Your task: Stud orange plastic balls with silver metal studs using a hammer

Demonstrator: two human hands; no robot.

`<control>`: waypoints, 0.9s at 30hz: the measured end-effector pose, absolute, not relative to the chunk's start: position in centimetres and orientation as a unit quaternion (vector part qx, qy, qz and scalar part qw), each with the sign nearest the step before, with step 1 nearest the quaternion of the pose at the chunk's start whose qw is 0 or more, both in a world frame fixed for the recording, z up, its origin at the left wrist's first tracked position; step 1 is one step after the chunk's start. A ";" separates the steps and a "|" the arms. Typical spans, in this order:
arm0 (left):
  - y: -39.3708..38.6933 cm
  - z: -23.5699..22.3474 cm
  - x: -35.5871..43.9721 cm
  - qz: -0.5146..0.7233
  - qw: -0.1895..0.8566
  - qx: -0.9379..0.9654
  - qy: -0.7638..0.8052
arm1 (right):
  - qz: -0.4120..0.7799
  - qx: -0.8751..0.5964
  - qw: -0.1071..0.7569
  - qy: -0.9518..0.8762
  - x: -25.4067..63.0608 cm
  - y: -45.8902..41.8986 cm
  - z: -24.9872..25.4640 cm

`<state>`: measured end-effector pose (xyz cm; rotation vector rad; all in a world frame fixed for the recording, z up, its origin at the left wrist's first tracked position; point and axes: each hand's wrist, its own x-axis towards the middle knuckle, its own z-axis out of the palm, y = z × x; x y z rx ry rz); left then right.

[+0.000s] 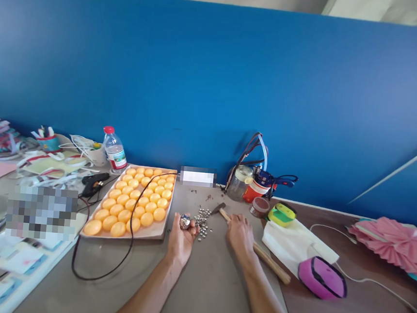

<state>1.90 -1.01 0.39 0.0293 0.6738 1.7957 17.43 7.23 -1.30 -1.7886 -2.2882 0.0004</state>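
Note:
My left hand (182, 244) is closed around a shiny silver ball (185, 221), its fingers curled up around the sides. Just right of it, a scatter of small silver metal pieces (203, 219) lies on the grey table top (207, 293). My right hand (241, 235) rests over the wooden handle of a hammer (271, 263), fingers bent around it. The hammer's head points away to the left, beside the metal pieces, and its handle end sticks out behind my wrist.
A shallow box (121, 237) of orange balls stands left, a black cable (132, 218) looping over it. Behind are a bottle (116, 153), a glass jar (240, 183) and a red tub (254, 192). A glue gun (93, 184) lies left; a purple band (322, 278) lies right.

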 end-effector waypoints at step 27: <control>-0.7 -0.2 2.0 0.758 0.560 0.022 0.334 | 0.251 -0.392 0.309 -0.829 14.8 2.4 6.8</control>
